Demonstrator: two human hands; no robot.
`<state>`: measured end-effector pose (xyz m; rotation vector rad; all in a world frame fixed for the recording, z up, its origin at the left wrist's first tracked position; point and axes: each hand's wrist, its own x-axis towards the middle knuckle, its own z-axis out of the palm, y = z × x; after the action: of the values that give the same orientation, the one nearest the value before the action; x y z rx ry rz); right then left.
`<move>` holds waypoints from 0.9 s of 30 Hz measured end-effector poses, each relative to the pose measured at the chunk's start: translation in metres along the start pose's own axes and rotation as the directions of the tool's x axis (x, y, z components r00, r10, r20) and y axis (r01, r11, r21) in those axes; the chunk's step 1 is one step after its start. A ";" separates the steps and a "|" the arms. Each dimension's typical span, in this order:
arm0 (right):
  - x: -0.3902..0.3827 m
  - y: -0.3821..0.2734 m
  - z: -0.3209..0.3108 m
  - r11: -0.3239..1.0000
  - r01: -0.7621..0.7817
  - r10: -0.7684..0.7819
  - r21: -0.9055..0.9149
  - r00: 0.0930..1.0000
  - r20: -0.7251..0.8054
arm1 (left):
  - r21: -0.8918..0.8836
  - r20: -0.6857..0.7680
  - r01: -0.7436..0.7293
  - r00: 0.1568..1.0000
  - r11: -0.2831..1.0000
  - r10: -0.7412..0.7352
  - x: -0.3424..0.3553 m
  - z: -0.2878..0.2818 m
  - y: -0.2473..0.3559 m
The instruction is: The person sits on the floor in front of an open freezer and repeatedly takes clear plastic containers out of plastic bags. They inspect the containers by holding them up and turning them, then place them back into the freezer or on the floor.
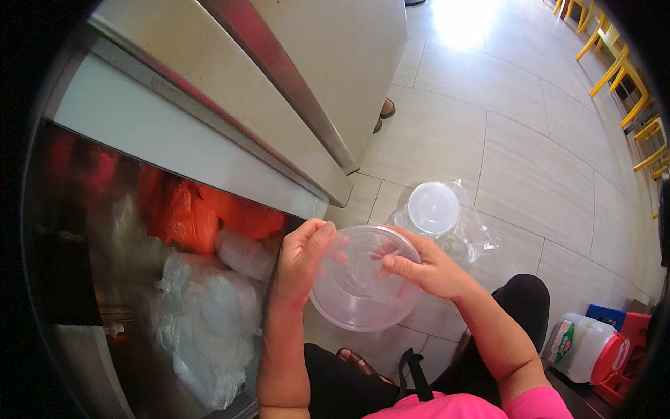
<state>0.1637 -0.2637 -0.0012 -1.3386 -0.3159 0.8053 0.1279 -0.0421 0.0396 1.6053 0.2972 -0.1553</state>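
Observation:
I hold a clear round plastic bowl (352, 293) in front of me with both hands. My left hand (301, 257) grips its left rim, thumb side up. My right hand (426, 269) grips the right rim with fingers reaching over the edge into the bowl. Just beyond the bowl, on the tiled floor, stands a stack of clear containers with a white round lid (433, 207) inside a clear plastic bag (474, 237).
An open metal cabinet (139, 230) on my left holds orange bags (188, 216) and bagged white plastic ware (206, 328). A white jug with a red cap (586, 349) stands at lower right. Yellow chairs (621, 70) line the far right. Another person's shoes (384, 115) show behind the counter.

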 end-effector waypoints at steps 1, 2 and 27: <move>0.000 -0.001 0.000 1.000 -0.009 0.009 0.022 1.000 0.015 | 0.014 -0.001 0.011 1.000 1.000 -0.011 0.000 -0.001 0.000; 0.000 -0.001 0.000 0.999 -0.029 0.028 0.039 0.999 0.023 | 0.028 -0.001 0.022 1.000 0.999 -0.022 0.001 -0.001 0.001; 0.013 0.024 0.002 0.980 -0.099 0.109 0.173 0.993 -0.049 | 0.206 0.202 -0.071 0.979 0.976 0.029 0.007 0.006 -0.012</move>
<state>0.1632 -0.2533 -0.0262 -1.2223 -0.1280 0.8598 0.1319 -0.0466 0.0257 1.7913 0.0876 -0.3145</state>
